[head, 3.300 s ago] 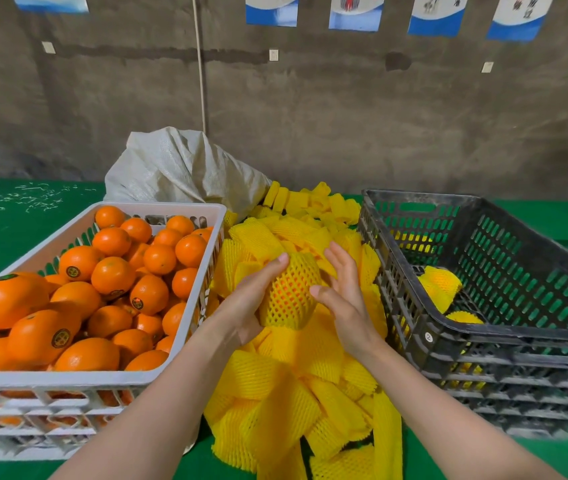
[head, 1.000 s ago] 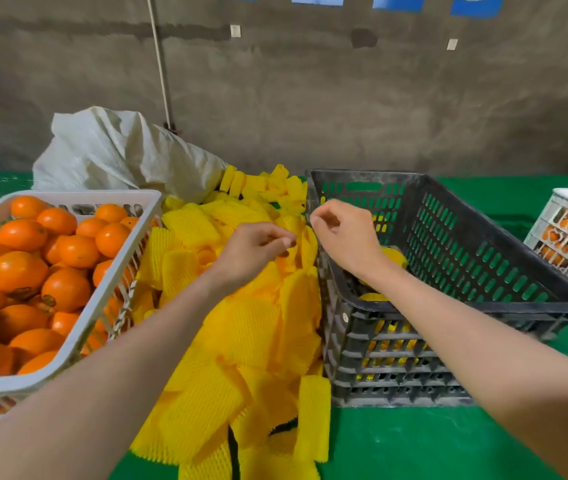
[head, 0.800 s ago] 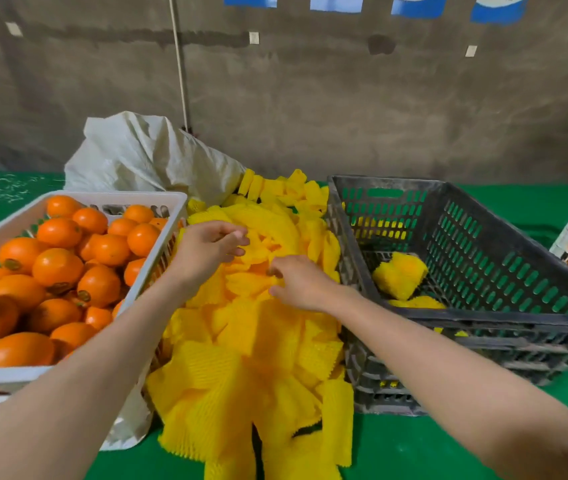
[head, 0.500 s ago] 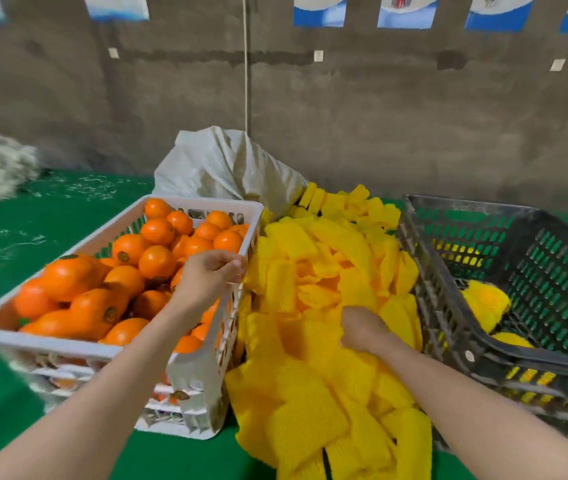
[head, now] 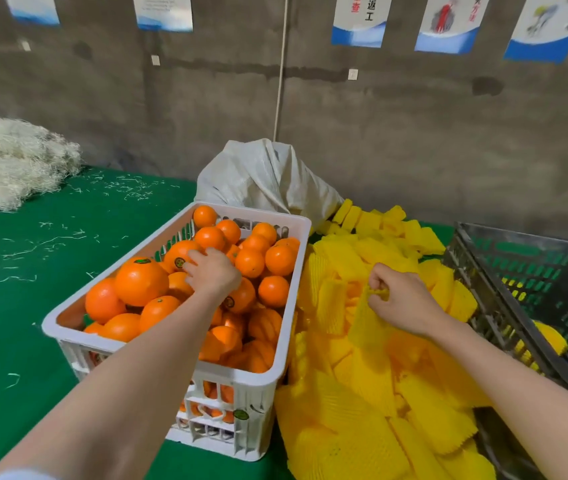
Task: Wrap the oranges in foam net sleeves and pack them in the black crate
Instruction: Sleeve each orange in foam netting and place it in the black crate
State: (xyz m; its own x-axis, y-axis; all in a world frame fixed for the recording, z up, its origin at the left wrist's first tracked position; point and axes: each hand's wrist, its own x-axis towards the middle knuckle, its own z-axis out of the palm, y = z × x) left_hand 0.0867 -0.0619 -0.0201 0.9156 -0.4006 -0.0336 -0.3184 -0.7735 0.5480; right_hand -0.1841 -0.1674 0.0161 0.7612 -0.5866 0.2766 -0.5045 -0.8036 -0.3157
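My oranges (head: 251, 261), glossy and some with small round stickers, sit heaped in the white crate (head: 292, 306) on my left. Yellow foam net sleeves (head: 362, 403) lie flat in a loose pile between it and the black crate (head: 493, 306), which holds a sleeved orange (head: 549, 337). My right hand (head: 403, 303) pinches one sleeve (head: 369, 327) up from the pile.

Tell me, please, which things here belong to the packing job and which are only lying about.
Job: oranges in the white crate; pile of foam net sleeves; the sleeve pinched by the right hand; left hand touching oranges; black crate.
Lying about: white sack; pale fibre heap; wall posters; hanging cord.
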